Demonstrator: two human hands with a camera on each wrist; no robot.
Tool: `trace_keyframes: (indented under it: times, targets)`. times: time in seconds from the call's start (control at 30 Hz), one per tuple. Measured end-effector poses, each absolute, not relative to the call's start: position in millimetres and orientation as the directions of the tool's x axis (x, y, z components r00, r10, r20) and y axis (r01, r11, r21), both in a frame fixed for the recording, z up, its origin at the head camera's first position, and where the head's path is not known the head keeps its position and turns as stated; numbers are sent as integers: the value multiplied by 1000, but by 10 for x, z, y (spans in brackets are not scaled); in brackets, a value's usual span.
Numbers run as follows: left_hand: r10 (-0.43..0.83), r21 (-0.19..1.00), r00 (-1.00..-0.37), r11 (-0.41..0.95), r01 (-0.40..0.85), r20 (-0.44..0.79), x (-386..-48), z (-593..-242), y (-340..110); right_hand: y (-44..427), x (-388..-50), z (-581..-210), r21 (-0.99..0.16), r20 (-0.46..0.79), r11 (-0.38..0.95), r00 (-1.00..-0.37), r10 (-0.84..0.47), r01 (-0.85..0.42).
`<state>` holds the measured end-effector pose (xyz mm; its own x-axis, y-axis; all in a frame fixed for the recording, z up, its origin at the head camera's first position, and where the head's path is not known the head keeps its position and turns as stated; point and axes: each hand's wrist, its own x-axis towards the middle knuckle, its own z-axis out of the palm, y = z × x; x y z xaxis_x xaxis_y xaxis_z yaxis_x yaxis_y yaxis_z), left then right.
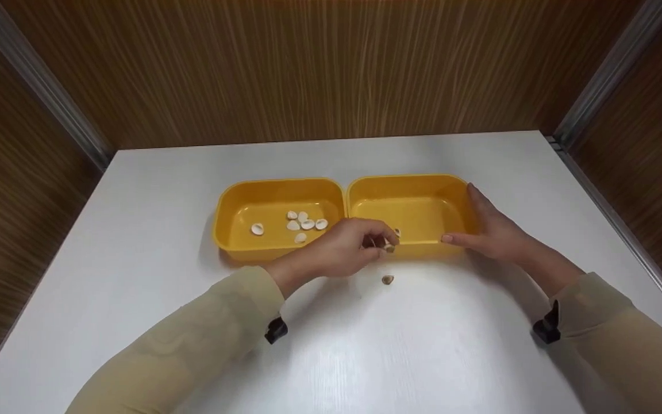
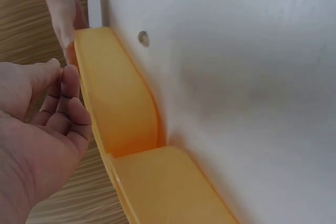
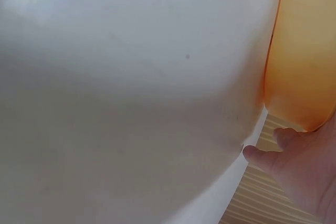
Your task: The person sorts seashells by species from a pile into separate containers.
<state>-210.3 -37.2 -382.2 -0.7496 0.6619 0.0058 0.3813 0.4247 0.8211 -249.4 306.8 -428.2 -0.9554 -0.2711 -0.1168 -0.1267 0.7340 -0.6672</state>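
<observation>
Two yellow plastic bins stand side by side. In the head view my left hand is over the near wall of the right bin. Its thumb and fingertips pinch a small brown shell; the left wrist view does not show that shell. Another shell shows just past the fingertips, inside the right bin. My right hand holds that bin's right end, thumb at the near rim and fingers along the side. One brown shell lies on the table before the bins.
The left bin contains several white shells, most of them grouped toward its right half. Both bins rest on a white table. Wood-grain panels enclose the table at the back and both sides.
</observation>
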Motion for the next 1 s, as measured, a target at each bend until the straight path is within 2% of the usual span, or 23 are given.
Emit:
trace_keyframes:
  times: [0.33, 0.7, 1.0]
  targets:
    - [588, 899, -809, 358, 253, -6, -2409, -3657, -364, 3059, -2517, -4291, -674, -100, 724, -954, -283, -145]
    - [495, 949, -869, 273, 157, 2, -2647, -3749, -264, 3091, -2483, -4312, -681, -103, 720, -957, -271, -131]
    - [465, 926, -885, 324, 194, 23, -2803, -3854, -146, 3097, -2472, -4294, -669, -120, 735, -959, -255, -112]
